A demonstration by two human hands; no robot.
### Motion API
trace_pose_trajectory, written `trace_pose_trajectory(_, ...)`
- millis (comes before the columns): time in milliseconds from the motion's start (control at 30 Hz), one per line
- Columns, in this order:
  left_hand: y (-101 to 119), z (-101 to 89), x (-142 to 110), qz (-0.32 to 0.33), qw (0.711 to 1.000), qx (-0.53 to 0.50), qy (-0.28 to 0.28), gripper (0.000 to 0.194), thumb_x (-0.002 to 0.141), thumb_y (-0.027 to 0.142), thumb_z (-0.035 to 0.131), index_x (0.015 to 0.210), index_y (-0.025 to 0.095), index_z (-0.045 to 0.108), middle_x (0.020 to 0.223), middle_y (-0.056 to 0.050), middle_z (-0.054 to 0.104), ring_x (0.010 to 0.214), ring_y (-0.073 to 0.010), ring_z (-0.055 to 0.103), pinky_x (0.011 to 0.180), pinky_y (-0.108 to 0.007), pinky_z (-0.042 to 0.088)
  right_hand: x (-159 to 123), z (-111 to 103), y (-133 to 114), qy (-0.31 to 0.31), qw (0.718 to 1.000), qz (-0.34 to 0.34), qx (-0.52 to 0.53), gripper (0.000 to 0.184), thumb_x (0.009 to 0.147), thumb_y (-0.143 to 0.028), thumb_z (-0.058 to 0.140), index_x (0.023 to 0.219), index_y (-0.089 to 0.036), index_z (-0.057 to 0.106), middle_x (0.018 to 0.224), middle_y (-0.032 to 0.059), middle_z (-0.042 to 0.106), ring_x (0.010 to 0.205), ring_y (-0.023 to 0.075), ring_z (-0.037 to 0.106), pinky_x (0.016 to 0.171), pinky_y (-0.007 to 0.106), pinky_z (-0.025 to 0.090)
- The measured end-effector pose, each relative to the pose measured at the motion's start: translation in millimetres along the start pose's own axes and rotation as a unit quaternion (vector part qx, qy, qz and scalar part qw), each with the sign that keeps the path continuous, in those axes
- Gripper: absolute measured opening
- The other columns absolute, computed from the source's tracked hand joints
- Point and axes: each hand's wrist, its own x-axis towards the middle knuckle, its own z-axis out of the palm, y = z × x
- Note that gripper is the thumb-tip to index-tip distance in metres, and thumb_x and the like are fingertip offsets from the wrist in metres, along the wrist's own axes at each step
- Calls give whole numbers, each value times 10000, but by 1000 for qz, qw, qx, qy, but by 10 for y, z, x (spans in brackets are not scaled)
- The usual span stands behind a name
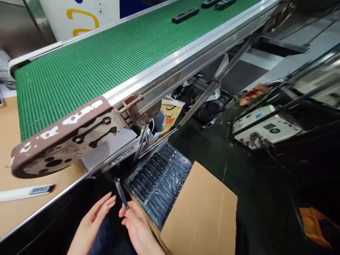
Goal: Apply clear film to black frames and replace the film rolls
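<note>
My right hand (135,224) pinches the lower end of a slim black bar-shaped part (121,193), which stands tilted beside the carton. Just to its left, my left hand (95,217) holds nothing, its fingers stretched out and apart from the part. Right of my hands is an open cardboard carton (202,212) with its flap spread outward. Inside lie rows of similar black parts (148,175), partly under clear plastic film (170,191). Several more black parts (185,16) rest on the green conveyor belt (95,67) at its far end.
The conveyor's metal side rail (170,67) and rusty end bracket (58,141) stand above my hands. A table (66,173) at left bears a white strip-like tool (25,193). Under the conveyor are a yellow bag (170,115) and metal struts (204,94). A white box-shaped unit (268,127) is at right.
</note>
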Motion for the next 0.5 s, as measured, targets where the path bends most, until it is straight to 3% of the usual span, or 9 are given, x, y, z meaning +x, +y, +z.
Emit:
trace_pose_trajectory(67,44,151,67,-1,1000,-24,-20,628,632,581,752,1141,225,656,1152,-74,718,1166,-285,596,1063,-406,421,-180,130,68,-28,998,17,62,442,655,-542,775,864,-188,612,812,16,612,789,155,555,690,261,385)
trace_pose_trajectory(133,73,240,87,-8,999,-30,-33,622,625,560,771,1126,208,667,1126,-88,727,1132,-273,619,998,-361,481,-262,167,96,-35,998,11,55,447,635,-537,803,837,-194,598,777,-4,598,763,151,538,708,271,376)
trace_pose_trajectory(233,118,238,-14,-27,998,-44,-48,579,614,557,781,1065,204,698,1043,-87,751,1003,-269,677,863,-340,560,-312,105,8,-57,997,-2,-58,477,624,-579,799,822,-201,586,792,-1,616,778,175,560,735,308,391)
trace_pose_trajectory(333,189,135,-208,-87,990,-93,-56,498,635,576,755,968,207,733,818,-41,760,712,-197,699,635,-257,573,-337,-32,-321,-123,967,-39,-220,490,701,-563,757,996,-208,593,886,25,655,844,203,601,794,347,422)
trace_pose_trajectory(400,234,66,-341,-143,977,-125,-94,473,633,598,744,874,191,743,614,-14,702,484,-132,622,464,-202,493,-311,-96,-634,-134,917,-137,-349,547,746,-518,745,1166,-228,547,1013,46,658,958,215,593,889,371,424)
trace_pose_trajectory(433,250,41,-399,-166,970,-129,-121,474,631,611,739,828,180,739,535,-6,662,401,-107,571,406,-184,441,-280,-101,-792,-139,870,-199,-429,581,745,-497,757,1217,-242,533,1122,60,639,1066,232,557,962,390,392)
trace_pose_trajectory(500,265,11,-489,-192,959,-115,-172,486,661,639,697,789,170,721,460,-8,621,318,-74,501,353,-158,361,-193,-46,-1067,-198,749,-309,-551,601,805,-440,722,1323,-265,473,1342,71,541,1262,242,434,1101,426,254)
